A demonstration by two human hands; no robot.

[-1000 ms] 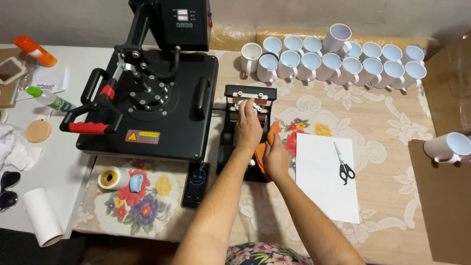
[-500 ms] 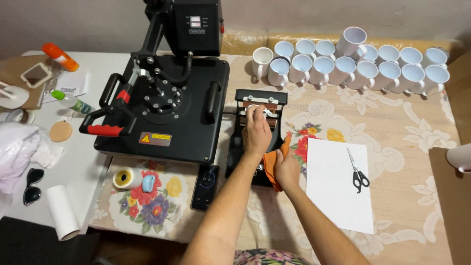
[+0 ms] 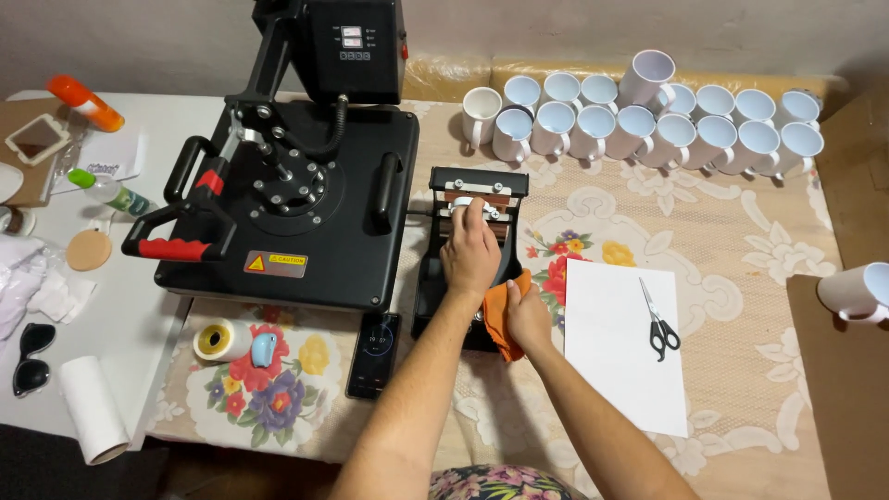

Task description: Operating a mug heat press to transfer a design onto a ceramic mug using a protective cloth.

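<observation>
Left hand (image 3: pixel 470 252) lies palm-down on top of the mug press (image 3: pixel 469 255), fingers curled over the white bar at its far end. Closed on the bar or only resting: can't tell.

Right hand (image 3: pixel 526 315) is at the press's near right corner, closed on an orange cloth (image 3: pixel 501 313). The cloth touches the press's right edge and hangs over its front corner.

Around the press:
- Left: flat heat press (image 3: pixel 296 204), just beside it, narrow gap only. Its red-grip handle (image 3: pixel 176 248) sticks out on the far left side, away from the mug press.
- Near left: phone (image 3: pixel 373 355), lying flat just off the press's front-left corner.
- Right: white sheet (image 3: pixel 625 343) with scissors (image 3: pixel 659 324) on it, near the press. A strip of bare tablecloth (image 3: pixel 741 278) lies between, partly taken up by the right forearm.
- Behind: rows of white mugs (image 3: pixel 639 120), set apart from the press's far end by open cloth.
- Far right: cardboard (image 3: pixel 847 370) with one mug (image 3: pixel 857 292) on its side, well apart from the press.
- Further left, past the phone: tape roll (image 3: pixel 220 340) on the floral mat, near the flat press's front edge.
</observation>
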